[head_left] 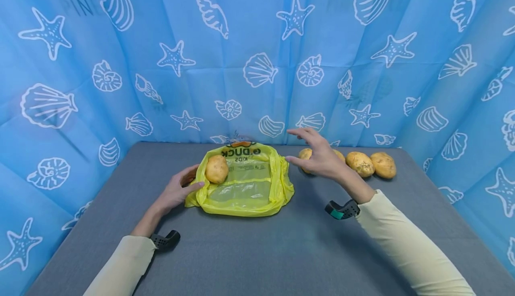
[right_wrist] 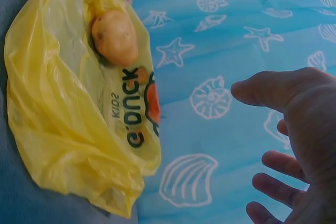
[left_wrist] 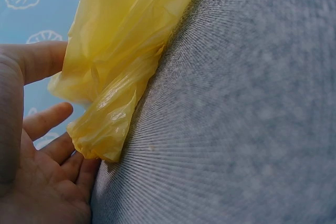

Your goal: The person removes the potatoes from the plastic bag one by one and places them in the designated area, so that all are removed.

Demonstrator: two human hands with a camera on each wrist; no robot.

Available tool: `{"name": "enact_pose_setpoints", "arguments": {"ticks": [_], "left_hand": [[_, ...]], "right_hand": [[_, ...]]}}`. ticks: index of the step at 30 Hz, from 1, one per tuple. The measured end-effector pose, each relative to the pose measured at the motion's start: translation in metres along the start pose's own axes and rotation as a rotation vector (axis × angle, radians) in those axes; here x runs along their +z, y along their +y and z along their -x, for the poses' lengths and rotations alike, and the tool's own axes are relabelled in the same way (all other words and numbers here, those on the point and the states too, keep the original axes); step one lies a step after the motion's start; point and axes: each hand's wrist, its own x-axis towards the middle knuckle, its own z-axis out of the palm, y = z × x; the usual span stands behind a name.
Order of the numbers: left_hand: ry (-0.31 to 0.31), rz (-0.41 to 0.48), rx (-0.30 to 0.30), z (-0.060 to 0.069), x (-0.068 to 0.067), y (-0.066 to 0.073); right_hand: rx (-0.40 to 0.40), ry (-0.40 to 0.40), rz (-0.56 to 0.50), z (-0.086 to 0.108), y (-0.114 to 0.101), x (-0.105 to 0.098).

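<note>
A yellow translucent plastic bag with dark lettering lies spread on the table, its rim rolled outward. Inside, toward its left side, sits one potato. My left hand is at the bag's left edge, the thumb touching the rim. In the left wrist view the fingers of that hand are loosely spread beside the twisted plastic. My right hand is raised right of the bag, holding nothing, thumb and fingers apart. Behind it, potatoes are partly hidden; two more, including a marked potato, show to its right.
The grey cloth-covered table runs back to a blue curtain printed with white shells and starfish. More curtain closes in both sides. A black band is on the right wrist, another black band on the left.
</note>
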Motion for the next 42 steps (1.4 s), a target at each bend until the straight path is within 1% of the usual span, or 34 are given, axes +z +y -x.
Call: {"name": "enact_pose_setpoints", "arguments": {"ticks": [3, 9, 16, 22, 26, 34, 38, 42], "left_hand": [[0.002, -0.003, -0.005, -0.001, 0.0, -0.001], [0.004, 0.001, 0.003, -0.001, 0.0, -0.001], [0.003, -0.009, 0.023, -0.002, -0.001, -0.002], [0.006, -0.012, 0.028, -0.002, 0.0, -0.001], [0.004, -0.004, 0.029, -0.001, 0.0, 0.001], [0.006, 0.003, 0.013, 0.001, 0.0, 0.004], [0.007, 0.0, 0.008, 0.001, 0.0, 0.004], [0.004, -0.002, 0.011, 0.0, 0.0, 0.002]], "right_hand": [[-0.01, -0.016, -0.003, -0.006, -0.001, 0.009], [0.013, -0.061, -0.048, -0.018, -0.006, 0.026], [-0.018, -0.088, -0.074, -0.029, -0.012, 0.049], [0.007, -0.147, -0.102, -0.037, -0.018, 0.068], [0.024, -0.191, -0.111, -0.04, -0.021, 0.077], [0.074, -0.238, -0.124, -0.046, -0.023, 0.091], [0.068, -0.258, -0.13, -0.05, -0.022, 0.099], [0.043, -0.262, -0.126, -0.054, -0.022, 0.107]]}}
